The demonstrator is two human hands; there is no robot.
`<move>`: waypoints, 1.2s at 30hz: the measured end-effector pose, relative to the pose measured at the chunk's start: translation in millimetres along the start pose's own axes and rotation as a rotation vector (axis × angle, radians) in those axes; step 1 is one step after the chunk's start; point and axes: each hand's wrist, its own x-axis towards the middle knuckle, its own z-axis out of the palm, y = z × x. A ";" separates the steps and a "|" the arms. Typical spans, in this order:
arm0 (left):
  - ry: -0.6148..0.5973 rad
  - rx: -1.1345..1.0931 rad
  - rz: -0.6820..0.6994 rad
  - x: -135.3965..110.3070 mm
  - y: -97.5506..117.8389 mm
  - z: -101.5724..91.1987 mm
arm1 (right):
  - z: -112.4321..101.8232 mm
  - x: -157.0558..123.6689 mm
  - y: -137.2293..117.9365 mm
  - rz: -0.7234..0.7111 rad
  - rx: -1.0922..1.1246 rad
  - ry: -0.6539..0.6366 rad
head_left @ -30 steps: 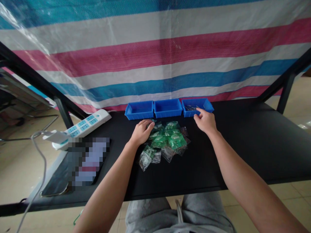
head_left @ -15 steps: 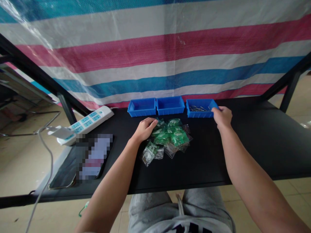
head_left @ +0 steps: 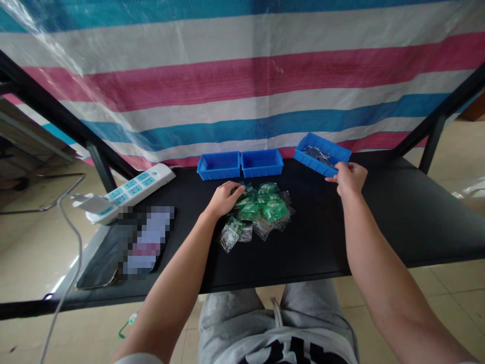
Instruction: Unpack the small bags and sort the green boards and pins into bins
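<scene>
My right hand (head_left: 349, 178) grips the near right corner of a blue tray (head_left: 322, 153) that holds small metal parts; the tray is lifted off the black table (head_left: 397, 217) and tilted. My left hand (head_left: 224, 198) rests palm down, fingers loosely curled, on the left edge of a pile of small clear bags with green parts (head_left: 261, 211). Two more blue trays (head_left: 240, 165) stand side by side at the back of the table.
A white power strip (head_left: 129, 192) with a plug and grey cable lies at the back left. A flat dark device (head_left: 136, 242) lies near the left front edge. A striped tarp hangs behind the table, with black frame legs at both sides.
My right hand moved from the front of the right tray to its right corner, took hold and lifted it up and to the right. My left hand stayed on the bags.
</scene>
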 end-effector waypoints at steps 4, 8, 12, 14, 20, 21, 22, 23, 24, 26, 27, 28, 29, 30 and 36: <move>-0.006 -0.009 -0.013 0.5 4.1 -1.9 | 8.4 -15.2 -20.2 0.044 0.158 0.012; -0.033 -0.067 -0.085 -0.3 6.1 -4.6 | 25.7 -41.4 -24.9 0.006 0.164 -0.150; 0.004 -0.146 -0.110 -2.1 6.3 -5.2 | 42.6 -69.8 -18.8 -0.044 0.149 -0.301; 0.066 -0.224 -0.096 -2.7 7.4 -4.8 | 48.1 -82.1 -16.4 -0.066 0.174 -0.370; 0.237 -0.477 -0.062 -2.5 11.0 -4.5 | 52.9 -98.9 -9.5 -0.189 0.102 -0.559; 0.252 -0.484 -0.061 -2.4 10.5 -5.1 | 52.8 -99.3 -8.3 -0.213 0.086 -0.574; 0.261 -0.487 -0.059 -2.3 9.5 -5.9 | 52.7 -99.4 -7.3 -0.228 0.083 -0.592; 0.265 -0.489 -0.054 -2.4 8.2 -6.9 | 52.6 -99.5 -6.8 -0.233 0.093 -0.616; 0.265 -0.492 -0.048 -2.6 6.7 -8.0 | 52.4 -99.6 -6.7 -0.232 0.110 -0.645; 0.253 -0.494 -0.035 -3.0 4.1 -10.4 | 51.9 -99.7 -7.6 -0.226 0.135 -0.686; 0.245 -0.492 -0.030 -3.2 3.2 -11.6 | 51.7 -99.7 -8.3 -0.230 0.130 -0.692; 0.236 -0.485 -0.025 -3.4 2.6 -12.7 | 51.4 -99.5 -9.0 -0.238 0.114 -0.688; 0.229 -0.475 -0.020 -3.4 2.4 -13.7 | 51.1 -99.2 -9.6 -0.245 0.094 -0.681; 0.222 -0.463 -0.018 -3.4 2.5 -14.6 | 51.0 -98.8 -9.8 -0.248 0.077 -0.676; 0.216 -0.431 -0.006 -2.9 3.6 -20.6 | 51.3 -96.8 -6.7 -0.209 0.072 -0.757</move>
